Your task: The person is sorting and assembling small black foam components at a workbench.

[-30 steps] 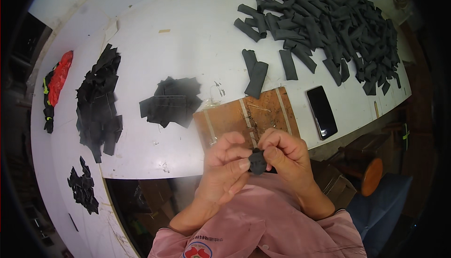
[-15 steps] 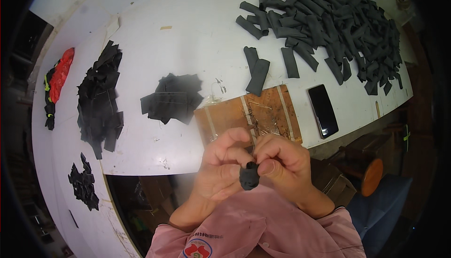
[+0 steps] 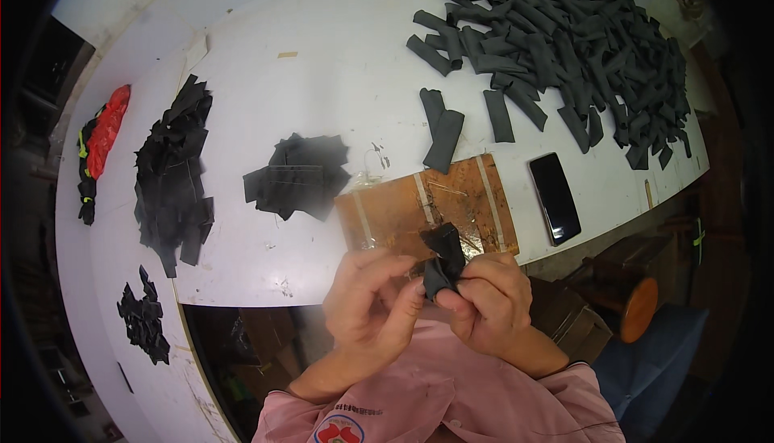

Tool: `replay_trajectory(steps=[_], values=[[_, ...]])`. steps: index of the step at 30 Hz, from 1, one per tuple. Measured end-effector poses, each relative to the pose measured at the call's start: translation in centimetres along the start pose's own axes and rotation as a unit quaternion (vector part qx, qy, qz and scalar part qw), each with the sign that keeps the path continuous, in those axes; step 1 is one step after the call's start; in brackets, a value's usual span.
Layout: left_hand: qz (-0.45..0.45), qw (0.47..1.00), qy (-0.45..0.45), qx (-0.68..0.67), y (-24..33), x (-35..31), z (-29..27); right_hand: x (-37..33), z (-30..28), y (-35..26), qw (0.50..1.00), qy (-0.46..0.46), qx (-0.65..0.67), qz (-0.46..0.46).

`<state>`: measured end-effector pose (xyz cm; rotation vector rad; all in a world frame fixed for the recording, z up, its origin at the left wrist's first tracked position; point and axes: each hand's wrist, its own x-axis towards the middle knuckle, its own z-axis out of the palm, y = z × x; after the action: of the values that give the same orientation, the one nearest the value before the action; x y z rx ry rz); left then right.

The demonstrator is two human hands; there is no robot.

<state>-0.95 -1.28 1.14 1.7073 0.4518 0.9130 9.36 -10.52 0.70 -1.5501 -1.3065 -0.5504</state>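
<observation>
A dark fabric piece (image 3: 448, 248), partly folded open with a loose flap standing up, is between my two hands, over the near edge of a wooden board (image 3: 389, 211). My right hand (image 3: 498, 302) pinches its right side between thumb and fingers. At its lower left edge, my left hand (image 3: 369, 302) is closed with thumb and fingertips on the cloth. Beyond the board, two dark grey fabric tubes (image 3: 445, 141) lie crossed on the white table (image 3: 322, 72).
A large heap of dark grey fabric tubes (image 3: 556, 48) covers the far right. Flat black fabric pieces (image 3: 298, 173) lie left of the board, with more black stacks (image 3: 171, 177) farther left. A phone (image 3: 554, 199) lies right of the board; a red bundle (image 3: 106, 133) sits far left.
The fabric piece has gone from a compact, bunched roll to an opened shape with a raised flap. My hands have moved a little apart, the left one shifting left.
</observation>
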Motion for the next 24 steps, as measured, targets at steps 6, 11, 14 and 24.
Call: replay_trajectory(steps=[6,11,14,24], values=[[-0.134,0.969,-0.102,-0.183,-0.3,0.6,-0.5,-0.1,0.3,-0.2,0.992,-0.021,0.104,0.071],[-0.222,0.903,-0.069,-0.362,-1.1,0.7,-0.2,-0.3,0.3,-0.1,0.939,-0.066,0.206,0.267],[-0.336,0.786,-0.047,-0.516,-0.5,1.6,-0.3,-0.5,0.2,0.5,0.82,-0.074,0.362,0.436],[-0.294,0.851,-0.137,-0.414,0.9,2.5,-0.8,0.6,-0.2,0.9,0.867,-0.047,0.391,0.306]])
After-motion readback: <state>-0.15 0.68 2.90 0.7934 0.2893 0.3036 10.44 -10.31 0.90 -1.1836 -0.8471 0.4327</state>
